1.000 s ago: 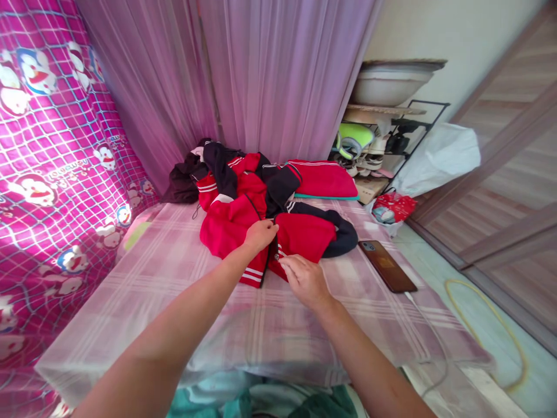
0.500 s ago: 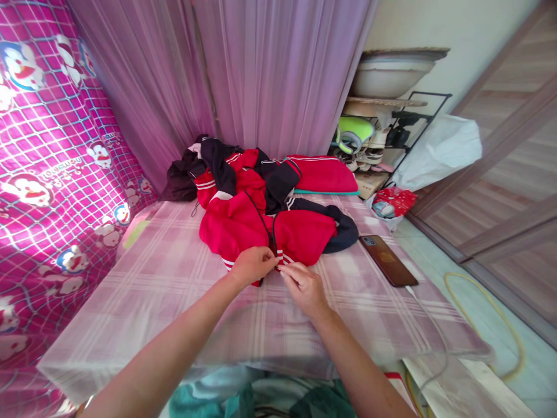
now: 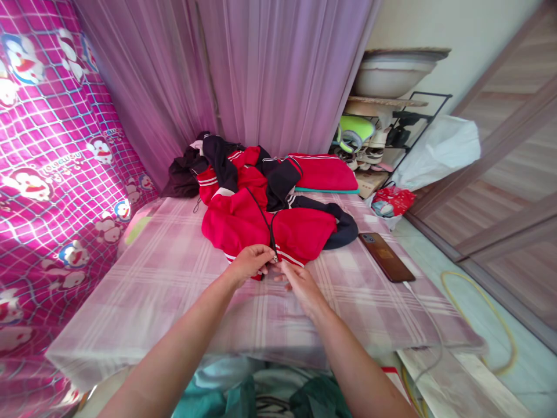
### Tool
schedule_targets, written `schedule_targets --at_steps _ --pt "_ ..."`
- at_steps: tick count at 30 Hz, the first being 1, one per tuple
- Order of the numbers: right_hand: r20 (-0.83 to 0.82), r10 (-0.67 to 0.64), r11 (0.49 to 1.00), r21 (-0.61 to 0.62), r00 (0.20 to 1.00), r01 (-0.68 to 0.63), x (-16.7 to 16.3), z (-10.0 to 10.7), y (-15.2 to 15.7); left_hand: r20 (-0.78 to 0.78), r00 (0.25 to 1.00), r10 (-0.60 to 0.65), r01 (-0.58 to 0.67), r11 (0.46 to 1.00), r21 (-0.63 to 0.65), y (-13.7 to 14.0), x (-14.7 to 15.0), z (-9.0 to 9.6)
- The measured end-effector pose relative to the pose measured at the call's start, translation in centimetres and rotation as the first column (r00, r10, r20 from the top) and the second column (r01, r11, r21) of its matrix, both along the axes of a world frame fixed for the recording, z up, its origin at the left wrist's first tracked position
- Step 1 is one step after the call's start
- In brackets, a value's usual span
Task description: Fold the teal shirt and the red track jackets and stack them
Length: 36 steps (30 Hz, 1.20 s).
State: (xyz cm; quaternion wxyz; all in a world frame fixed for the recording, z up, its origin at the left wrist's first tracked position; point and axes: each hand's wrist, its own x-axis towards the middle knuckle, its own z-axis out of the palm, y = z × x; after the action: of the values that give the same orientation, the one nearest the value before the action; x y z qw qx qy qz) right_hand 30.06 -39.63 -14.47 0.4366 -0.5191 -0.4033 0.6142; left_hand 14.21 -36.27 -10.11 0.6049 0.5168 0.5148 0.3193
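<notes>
A red jacket (image 3: 302, 229) with white stripes and dark sleeves lies front up across the covered table. Its two front edges meet at a black zipper (image 3: 273, 238), with a small metal slider near the bottom hem. My left hand (image 3: 251, 260) pinches the zipper's lower end from the left, thumb and forefinger closed by the slider. From the right, my right hand (image 3: 298, 281) grips the hem just below the slider, its other fingers curled loosely. The very tips of the fingers partly hide the zipper's bottom.
Behind the jacket sit a heap of dark and red clothes (image 3: 221, 159) and a folded red garment (image 3: 324, 174). A brown phone (image 3: 386, 257) with a white cable (image 3: 429, 307) lies at the right edge. A shoe rack (image 3: 418, 125) stands beyond the table.
Both hands have shifted slightly at the hem, and the metal slider now shows between them. The right hand's lower fingers have loosened. The two front edges look drawn closer together near the bottom.
</notes>
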Motion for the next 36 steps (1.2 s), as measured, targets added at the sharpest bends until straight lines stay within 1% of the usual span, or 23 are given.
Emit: schedule_targets --at_steps 2,5,8,12,17,19,20,21,23,25,26,27,28,30,31,32,35,36 --pt "-0.106 -0.048 0.997 -0.057 0.993 0.042 -0.3 0.0 -0.3 0.008 1.000 -0.008 0.008 1.000 0.009 0.0 -0.1 0.0" --pt "-0.249 -0.134 0.988 -0.107 0.959 0.111 -0.8 -0.1 -0.8 0.025 1.000 -0.015 0.014 0.999 0.042 0.1 -0.2 -0.3" --pt "-0.313 -0.196 0.977 -0.146 0.929 0.157 -1.1 -0.2 -0.9 -0.001 0.999 -0.032 0.032 0.996 0.081 0.0 -0.1 -0.5" --pt "-0.282 -0.228 0.970 -0.150 0.932 0.192 -1.4 0.3 -0.7 -0.063 0.996 -0.057 0.065 0.990 0.121 -0.3 0.3 -0.9" --pt "-0.192 -0.252 0.962 -0.158 0.948 0.224 -1.5 0.7 -0.6 -0.108 0.993 -0.046 0.060 0.989 0.132 -0.8 0.3 -1.0" --pt "-0.177 -0.270 0.956 -0.169 0.947 0.241 -1.3 0.7 -0.5 -0.201 0.980 -0.008 0.043 0.985 0.166 -1.1 -0.3 -0.9" --pt "-0.177 -0.284 0.952 -0.173 0.942 0.254 -1.2 0.7 -0.4 -0.285 0.958 0.027 0.032 0.979 0.202 -1.4 -0.9 -0.7" --pt "-0.181 -0.302 0.946 -0.177 0.936 0.271 -1.0 0.8 -0.3 -0.388 0.919 0.070 0.029 0.969 0.245 -1.7 -1.7 -0.6" --pt "-0.199 -0.333 0.936 -0.188 0.921 0.298 -0.5 0.8 -0.2 -0.604 0.785 0.140 0.067 0.949 0.307 -2.5 -3.4 -0.3" --pt "-0.227 -0.335 0.936 -0.194 0.914 0.295 -0.1 0.8 -0.1 -0.762 0.633 0.137 0.135 0.950 0.283 -3.5 -5.0 -0.2" --pt "-0.237 -0.329 0.938 -0.194 0.914 0.287 0.1 0.8 -0.1 -0.808 0.577 0.114 0.160 0.955 0.249 -4.0 -5.6 -0.2" --pt "-0.243 -0.318 0.942 -0.190 0.916 0.276 0.2 0.8 -0.1 -0.836 0.541 0.091 0.172 0.961 0.216 -4.4 -6.0 -0.2" --pt "-0.244 -0.306 0.946 -0.182 0.920 0.267 0.2 0.7 -0.1 -0.850 0.521 0.081 0.168 0.966 0.195 -4.7 -6.3 -0.3" --pt "-0.239 -0.294 0.951 -0.165 0.925 0.260 0.2 0.6 -0.2 -0.851 0.516 0.095 0.132 0.973 0.189 -5.2 -6.2 -0.5" --pt "-0.238 -0.293 0.952 -0.160 0.926 0.261 0.1 0.6 -0.2 -0.842 0.529 0.108 0.108 0.975 0.193 -5.3 -6.0 -0.7" --pt "-0.239 -0.294 0.952 -0.157 0.926 0.261 0.1 0.5 -0.2 -0.826 0.551 0.121 0.079 0.977 0.196 -5.3 -5.8 -0.9" --pt "-0.242 -0.291 0.954 -0.150 0.926 0.261 0.1 0.1 -0.3 -0.737 0.657 0.159 -0.007 0.979 0.204 -5.5 -5.0 -1.7" --pt "-0.241 -0.284 0.957 -0.140 0.928 0.256 0.2 0.0 -0.3 -0.715 0.675 0.182 -0.028 0.975 0.222 -5.6 -4.9 -2.0"
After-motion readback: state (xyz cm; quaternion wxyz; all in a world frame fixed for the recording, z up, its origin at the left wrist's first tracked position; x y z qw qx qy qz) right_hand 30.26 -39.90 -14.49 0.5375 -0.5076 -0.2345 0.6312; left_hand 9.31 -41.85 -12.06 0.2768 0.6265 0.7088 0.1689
